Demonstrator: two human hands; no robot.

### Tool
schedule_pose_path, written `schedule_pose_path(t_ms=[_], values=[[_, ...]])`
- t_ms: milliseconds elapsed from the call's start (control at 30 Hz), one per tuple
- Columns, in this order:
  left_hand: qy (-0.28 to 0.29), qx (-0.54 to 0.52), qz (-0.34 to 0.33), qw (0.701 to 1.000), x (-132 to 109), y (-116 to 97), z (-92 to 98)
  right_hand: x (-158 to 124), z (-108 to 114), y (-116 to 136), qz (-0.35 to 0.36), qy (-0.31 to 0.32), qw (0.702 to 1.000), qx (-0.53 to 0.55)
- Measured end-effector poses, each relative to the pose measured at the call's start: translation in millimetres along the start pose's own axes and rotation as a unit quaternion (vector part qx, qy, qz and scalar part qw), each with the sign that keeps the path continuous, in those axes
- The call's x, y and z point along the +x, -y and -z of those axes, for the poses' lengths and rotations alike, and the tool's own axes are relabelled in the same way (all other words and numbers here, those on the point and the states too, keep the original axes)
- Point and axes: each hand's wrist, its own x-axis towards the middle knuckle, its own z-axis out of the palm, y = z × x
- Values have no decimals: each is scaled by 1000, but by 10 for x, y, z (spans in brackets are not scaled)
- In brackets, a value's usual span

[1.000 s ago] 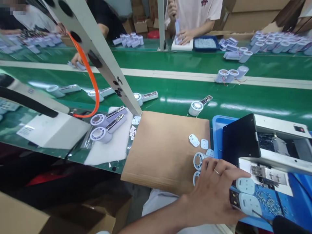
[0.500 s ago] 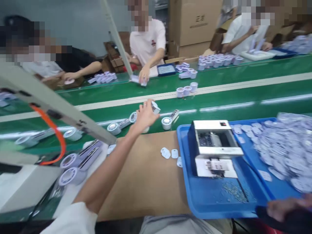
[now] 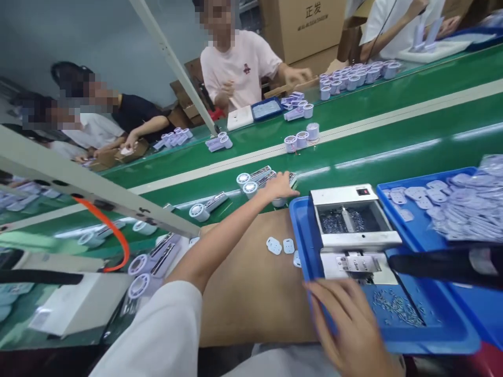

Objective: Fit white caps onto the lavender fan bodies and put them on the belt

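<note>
In the head view, the left hand point(image 3: 278, 187) is at the far edge of the brown board point(image 3: 251, 298), over a unit point(image 3: 279, 202) standing on the green bench point(image 3: 444, 133); its fingers are partly hidden, so I cannot tell whether it grips. Two more units point(image 3: 250, 187) stand just left of it. The right hand point(image 3: 349, 324) is released, fingers loosely extended, over the near left rim of the blue tray point(image 3: 432, 343). In that tray sit a white feeder point(image 3: 356, 240) with a red switch and, nearer, loose screws point(image 3: 396, 309). A black driver point(image 3: 440, 267) is at the right. Small plates point(image 3: 274, 246) lie on the board. Far off, a carton point(image 3: 310, 36) reads "正发", above a smaller line too blurred to read. At left, a white box point(image 3: 82, 309) bears a label, its print illegible. A co-worker's pink shirt point(image 3: 251, 55) carries a small dark print.
</note>
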Motion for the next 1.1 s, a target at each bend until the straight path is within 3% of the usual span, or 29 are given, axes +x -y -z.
schedule_pose_path(t_ms=[100,200,367,467,567,667,933,1100], values=[[5,-18,-27,999,-178,0,56,205,-624,30,4,62,994,-92],[-26,-32,-43,998,-552,237,234,220,-928,30,37,84,983,-162],[-34,-18,5,999,-1393,975,366,132,-869,56,96,111,969,-198],[-19,3,56,998,-1661,1385,285,150,-794,44,121,118,966,-196],[-10,19,86,996,-1665,1636,163,154,-782,47,141,129,964,-183],[-7,39,104,994,-1519,1713,55,106,-825,73,136,139,967,-165],[-19,41,188,981,-987,1651,-17,42,-1087,80,90,154,978,-110],[-53,-20,182,982,-1023,1574,118,196,-1057,151,78,112,987,-84]])
